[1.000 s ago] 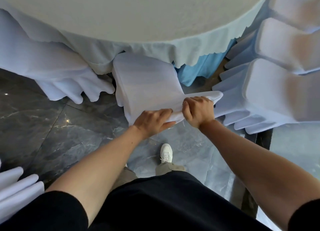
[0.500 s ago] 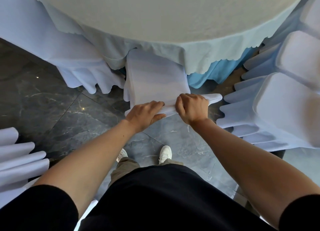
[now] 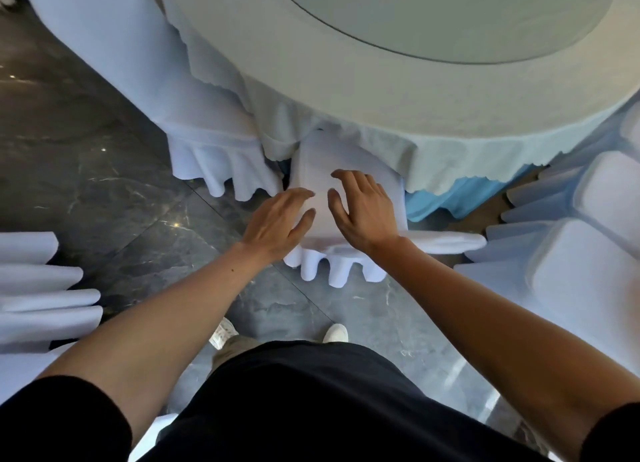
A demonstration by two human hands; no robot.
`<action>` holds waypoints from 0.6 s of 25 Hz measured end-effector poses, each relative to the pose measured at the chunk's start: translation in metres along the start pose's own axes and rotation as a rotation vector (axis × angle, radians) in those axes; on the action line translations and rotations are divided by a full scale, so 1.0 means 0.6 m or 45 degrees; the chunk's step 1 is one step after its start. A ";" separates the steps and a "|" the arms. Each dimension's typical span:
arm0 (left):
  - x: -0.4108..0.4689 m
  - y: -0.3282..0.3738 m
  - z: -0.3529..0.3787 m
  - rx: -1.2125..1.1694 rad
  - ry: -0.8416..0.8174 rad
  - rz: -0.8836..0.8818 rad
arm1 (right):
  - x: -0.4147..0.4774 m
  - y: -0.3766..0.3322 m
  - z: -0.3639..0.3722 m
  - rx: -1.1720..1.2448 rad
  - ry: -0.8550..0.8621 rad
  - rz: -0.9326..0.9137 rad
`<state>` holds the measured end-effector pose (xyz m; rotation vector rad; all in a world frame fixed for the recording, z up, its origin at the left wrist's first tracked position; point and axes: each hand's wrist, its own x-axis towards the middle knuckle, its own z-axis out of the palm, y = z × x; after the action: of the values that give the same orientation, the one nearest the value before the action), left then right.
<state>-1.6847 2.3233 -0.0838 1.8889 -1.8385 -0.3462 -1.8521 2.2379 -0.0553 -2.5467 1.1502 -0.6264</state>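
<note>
At the near edge of the round counter (image 3: 311, 80), the covered chair (image 3: 313, 165) sits tucked in. Its seat runs under the counter's hanging cloth (image 3: 346, 143); its top rail and skirt frills stick out on the side away from the counter.

The left hand (image 3: 277, 224) and right hand (image 3: 363, 212) are both over the chair, just outside the counter's edge. Fingers (image 3: 349, 182) are spread and mostly straight, gripping nothing. The left palm looks to rest on the cover by the top rail. For the right hand, cannot tell if it touches or hangs just above.

Progress call: the tuck-in looks basically done, with the chair roughly facing the counter and the seat under the cloth. Probably only small stuff is left:
- smooth the cover
- check the line-up against the neighbour chair (image 3: 145, 80) further left round the counter
- check it against the chairs (image 3: 585, 274) off the counter's right side

The cover on the seat looks flat with no obvious wrinkles; the frills hang a bit uneven. The person stands on the dark marble floor (image 3: 104, 184) facing the counter, shoes behind the chair.
</note>
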 end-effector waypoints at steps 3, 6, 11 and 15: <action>-0.016 -0.074 -0.065 0.024 0.097 -0.039 | 0.048 -0.057 0.045 -0.034 -0.061 -0.057; -0.047 -0.173 -0.134 0.038 0.187 -0.075 | 0.107 -0.152 0.097 0.009 -0.110 -0.095; -0.126 -0.362 -0.298 0.122 0.374 -0.186 | 0.213 -0.361 0.213 0.054 -0.183 -0.241; -0.165 -0.492 -0.399 0.195 0.449 -0.355 | 0.300 -0.512 0.295 0.098 -0.279 -0.347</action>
<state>-1.3173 2.4544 -0.0417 2.1542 -1.4076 0.0415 -1.4620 2.3117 -0.0319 -2.6472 0.7006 -0.4262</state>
